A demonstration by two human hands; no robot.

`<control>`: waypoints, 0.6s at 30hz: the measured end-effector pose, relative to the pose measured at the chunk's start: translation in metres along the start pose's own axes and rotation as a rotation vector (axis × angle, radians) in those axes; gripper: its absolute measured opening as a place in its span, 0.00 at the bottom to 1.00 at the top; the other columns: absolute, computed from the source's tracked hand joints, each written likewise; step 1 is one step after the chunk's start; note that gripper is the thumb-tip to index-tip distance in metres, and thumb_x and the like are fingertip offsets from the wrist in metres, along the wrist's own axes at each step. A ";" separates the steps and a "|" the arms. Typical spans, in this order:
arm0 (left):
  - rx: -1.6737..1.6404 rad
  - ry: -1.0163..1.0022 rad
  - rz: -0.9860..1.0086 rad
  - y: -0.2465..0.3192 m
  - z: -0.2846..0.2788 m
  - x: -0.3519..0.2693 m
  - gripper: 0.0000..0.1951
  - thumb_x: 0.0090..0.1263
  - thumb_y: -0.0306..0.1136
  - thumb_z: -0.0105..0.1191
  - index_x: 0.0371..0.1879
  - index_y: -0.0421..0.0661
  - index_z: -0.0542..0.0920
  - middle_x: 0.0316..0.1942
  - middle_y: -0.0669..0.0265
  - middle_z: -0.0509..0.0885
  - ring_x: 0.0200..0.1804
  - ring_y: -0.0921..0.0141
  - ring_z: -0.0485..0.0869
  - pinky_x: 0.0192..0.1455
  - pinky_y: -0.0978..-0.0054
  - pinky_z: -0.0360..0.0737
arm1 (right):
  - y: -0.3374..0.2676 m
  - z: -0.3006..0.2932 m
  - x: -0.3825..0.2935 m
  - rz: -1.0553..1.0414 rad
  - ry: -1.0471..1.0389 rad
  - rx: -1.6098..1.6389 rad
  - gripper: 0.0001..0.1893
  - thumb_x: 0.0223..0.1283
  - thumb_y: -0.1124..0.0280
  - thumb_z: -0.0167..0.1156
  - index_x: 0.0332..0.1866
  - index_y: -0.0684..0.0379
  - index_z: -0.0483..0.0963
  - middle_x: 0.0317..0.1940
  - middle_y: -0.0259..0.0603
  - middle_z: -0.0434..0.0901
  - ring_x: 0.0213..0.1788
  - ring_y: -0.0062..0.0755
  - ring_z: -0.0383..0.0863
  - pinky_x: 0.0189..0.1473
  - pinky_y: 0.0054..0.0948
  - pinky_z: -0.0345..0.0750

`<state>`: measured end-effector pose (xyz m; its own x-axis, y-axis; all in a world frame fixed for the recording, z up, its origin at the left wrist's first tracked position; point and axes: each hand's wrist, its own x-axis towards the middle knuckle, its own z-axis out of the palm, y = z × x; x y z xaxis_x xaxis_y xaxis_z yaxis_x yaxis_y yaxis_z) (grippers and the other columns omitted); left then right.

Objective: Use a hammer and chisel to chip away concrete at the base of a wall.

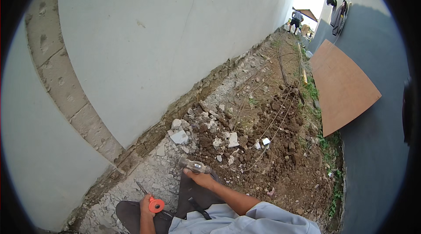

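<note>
My left hand (146,206) grips a chisel (142,188) by its handle, which carries an orange hand guard (156,205); the steel shank points forward over the rubble. In my right hand (200,178) is a hammer, its metal head (196,165) held just above my right knee. The hammer's handle is hidden by my hand and leg. Ahead and to the left, the pale plastered wall (158,50) has a stripped vertical strip (70,86) of bare grey concrete. Plaster is also broken away along the wall's rough brown base (171,112).
Broken plaster chunks (179,136) lie along the wall, beside loose brown soil (276,128). Long wires or thin rods (281,59) stretch over the ground. A plywood sheet (345,89) leans against the grey wall (371,155), below a hanging jacket (339,18). Another person (296,20) stands bent at the far end.
</note>
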<state>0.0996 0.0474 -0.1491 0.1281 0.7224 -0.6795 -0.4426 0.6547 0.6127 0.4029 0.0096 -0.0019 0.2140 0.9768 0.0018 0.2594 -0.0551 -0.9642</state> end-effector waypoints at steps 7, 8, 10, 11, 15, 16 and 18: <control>0.004 0.032 -0.003 0.006 0.017 -0.013 0.09 0.66 0.34 0.54 0.30 0.41 0.75 0.23 0.63 0.75 0.23 0.69 0.77 0.24 0.70 0.78 | -0.006 -0.018 0.020 0.238 -0.039 0.170 0.19 0.61 0.54 0.63 0.25 0.58 0.69 0.16 0.28 0.71 0.16 0.17 0.70 0.21 0.24 0.69; 0.009 0.045 -0.001 0.007 0.019 -0.015 0.09 0.66 0.34 0.55 0.30 0.41 0.75 0.23 0.64 0.75 0.23 0.69 0.77 0.24 0.70 0.78 | -0.007 -0.020 0.020 0.233 -0.029 0.105 0.20 0.60 0.54 0.63 0.24 0.57 0.69 0.15 0.28 0.71 0.17 0.17 0.72 0.22 0.24 0.70; 0.023 0.053 -0.007 0.009 0.026 -0.019 0.09 0.66 0.34 0.55 0.30 0.41 0.75 0.23 0.64 0.75 0.23 0.69 0.77 0.24 0.70 0.78 | 0.004 -0.023 0.020 0.236 -0.007 0.041 0.20 0.60 0.53 0.63 0.23 0.57 0.69 0.15 0.28 0.71 0.17 0.18 0.73 0.23 0.24 0.71; 0.033 0.060 -0.013 0.010 0.031 -0.021 0.09 0.66 0.34 0.55 0.30 0.41 0.75 0.23 0.64 0.75 0.23 0.69 0.77 0.24 0.70 0.78 | 0.022 -0.023 0.022 0.215 0.005 0.030 0.20 0.60 0.53 0.63 0.23 0.57 0.69 0.15 0.29 0.72 0.18 0.18 0.75 0.23 0.24 0.72; 0.037 0.093 -0.032 0.008 0.027 -0.021 0.09 0.66 0.34 0.55 0.31 0.41 0.75 0.25 0.63 0.75 0.23 0.69 0.77 0.24 0.70 0.78 | 0.013 -0.022 0.018 0.197 0.018 0.002 0.21 0.60 0.51 0.63 0.26 0.58 0.71 0.15 0.30 0.73 0.19 0.19 0.77 0.25 0.24 0.73; 0.038 0.097 -0.035 0.007 0.026 -0.022 0.09 0.66 0.34 0.55 0.31 0.41 0.75 0.25 0.63 0.75 0.23 0.69 0.77 0.24 0.70 0.78 | 0.006 -0.022 0.018 0.202 0.015 0.003 0.21 0.60 0.51 0.63 0.26 0.58 0.71 0.15 0.30 0.73 0.19 0.19 0.77 0.25 0.24 0.73; 0.045 0.076 -0.038 0.009 0.022 -0.025 0.09 0.66 0.34 0.55 0.32 0.40 0.75 0.25 0.63 0.76 0.23 0.70 0.77 0.25 0.70 0.78 | -0.005 -0.021 0.019 0.235 -0.039 -0.045 0.23 0.60 0.47 0.62 0.26 0.60 0.73 0.14 0.32 0.74 0.19 0.20 0.77 0.27 0.26 0.75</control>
<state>0.1119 0.0396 -0.1180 0.0760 0.6791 -0.7301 -0.3981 0.6920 0.6022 0.4256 0.0237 0.0084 0.2369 0.9435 -0.2319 0.2486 -0.2896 -0.9243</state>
